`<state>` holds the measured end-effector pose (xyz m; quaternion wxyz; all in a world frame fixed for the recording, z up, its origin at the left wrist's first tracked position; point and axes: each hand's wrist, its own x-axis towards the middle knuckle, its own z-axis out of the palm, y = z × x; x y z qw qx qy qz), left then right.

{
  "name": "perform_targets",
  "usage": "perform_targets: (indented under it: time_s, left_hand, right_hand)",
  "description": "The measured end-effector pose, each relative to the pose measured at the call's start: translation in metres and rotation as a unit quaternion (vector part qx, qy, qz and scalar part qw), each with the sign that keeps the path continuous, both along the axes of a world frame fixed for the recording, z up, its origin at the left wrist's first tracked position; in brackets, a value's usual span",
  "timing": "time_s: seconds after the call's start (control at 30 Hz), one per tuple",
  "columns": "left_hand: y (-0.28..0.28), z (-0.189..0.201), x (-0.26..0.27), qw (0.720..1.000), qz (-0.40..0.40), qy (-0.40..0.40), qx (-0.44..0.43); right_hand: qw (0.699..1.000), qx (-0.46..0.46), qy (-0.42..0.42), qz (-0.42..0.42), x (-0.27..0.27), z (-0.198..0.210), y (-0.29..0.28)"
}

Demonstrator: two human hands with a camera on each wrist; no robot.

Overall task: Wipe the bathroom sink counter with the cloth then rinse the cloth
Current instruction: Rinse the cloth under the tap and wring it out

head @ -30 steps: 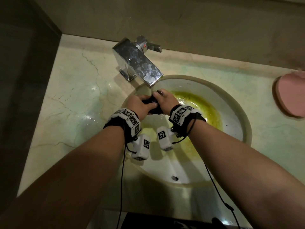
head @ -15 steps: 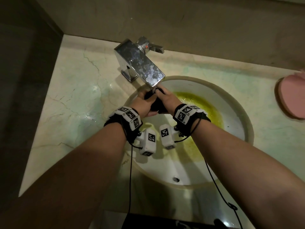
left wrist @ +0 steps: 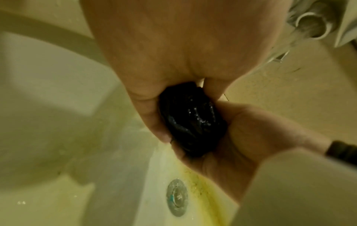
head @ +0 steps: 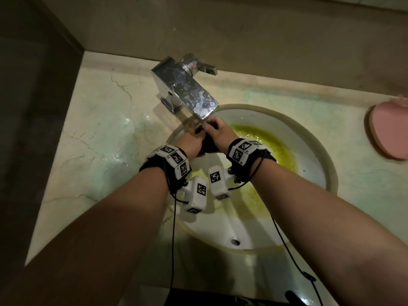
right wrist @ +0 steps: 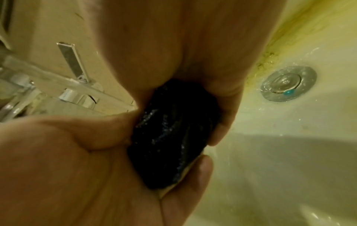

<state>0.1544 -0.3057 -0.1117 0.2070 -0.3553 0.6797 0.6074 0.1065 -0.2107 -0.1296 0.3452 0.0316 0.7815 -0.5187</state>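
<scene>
A dark, wet cloth (head: 206,145) is bunched into a wad between both my hands under the spout of the chrome faucet (head: 185,91). My left hand (head: 191,141) grips it from the left and my right hand (head: 218,134) from the right, both over the white sink basin (head: 309,151). In the left wrist view the glistening cloth (left wrist: 192,119) sits squeezed between my left hand (left wrist: 173,61) and my right hand (left wrist: 241,137). In the right wrist view the cloth (right wrist: 173,133) is pressed between the two palms. Water runs from the faucet (left wrist: 309,23).
The basin has a yellow-green stain (head: 271,146) and a metal drain (right wrist: 287,83). The marble counter (head: 99,140) is wet left of the sink. A pink oval dish (head: 388,129) lies at the right edge. The faucet lever (head: 203,67) points right. A wall rises behind.
Both hands have moved the cloth up and back, from the middle of the basin to right under the spout.
</scene>
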Motion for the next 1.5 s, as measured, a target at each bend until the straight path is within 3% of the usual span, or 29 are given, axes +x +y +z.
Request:
perform_targets:
  time_s: [0.13, 0.33, 0.53, 0.77, 0.9, 1.0, 1.13, 1.27, 1.4, 1.5]
  left_hand:
    - [0.002, 0.004, 0.002, 0.999, -0.019, -0.025, 0.045]
    - [0.001, 0.011, -0.006, 0.999, 0.022, -0.008, 0.025]
    - [-0.001, 0.004, -0.003, 1.000, -0.004, 0.023, 0.009]
    - [0.002, 0.002, 0.003, 0.997, -0.029, 0.042, -0.053]
    - [0.002, 0.003, 0.006, 0.999, -0.013, 0.034, -0.036]
    - [0.003, 0.004, 0.006, 0.999, -0.001, -0.017, 0.034]
    - [0.008, 0.006, 0.004, 0.994, 0.066, -0.013, 0.086]
    - [0.006, 0.005, 0.003, 0.992, 0.096, 0.009, 0.085]
    - [0.003, 0.003, 0.005, 0.997, 0.053, 0.038, 0.052]
    - [0.001, 0.000, 0.009, 0.998, 0.035, 0.035, 0.034]
  right_hand:
    - [1.000, -0.005, 0.000, -0.010, -0.002, 0.002, -0.001]
    - [0.990, -0.042, -0.120, -0.064, 0.000, 0.014, -0.008]
    - [0.998, 0.000, -0.057, 0.009, 0.003, 0.017, -0.003]
    - [0.998, 0.042, 0.037, 0.005, 0.007, 0.012, 0.002]
    - [0.998, 0.050, 0.022, 0.010, 0.004, 0.015, 0.008]
    - [0.999, 0.035, 0.000, -0.002, 0.002, 0.016, 0.012]
    - [0.999, -0.011, -0.026, -0.021, 0.006, 0.019, 0.011]
    - [0.996, -0.057, -0.065, -0.031, 0.008, 0.024, 0.012]
    - [0.992, -0.045, -0.112, -0.023, 0.008, 0.024, 0.016]
    - [0.997, -0.013, -0.071, -0.017, 0.008, 0.018, 0.016]
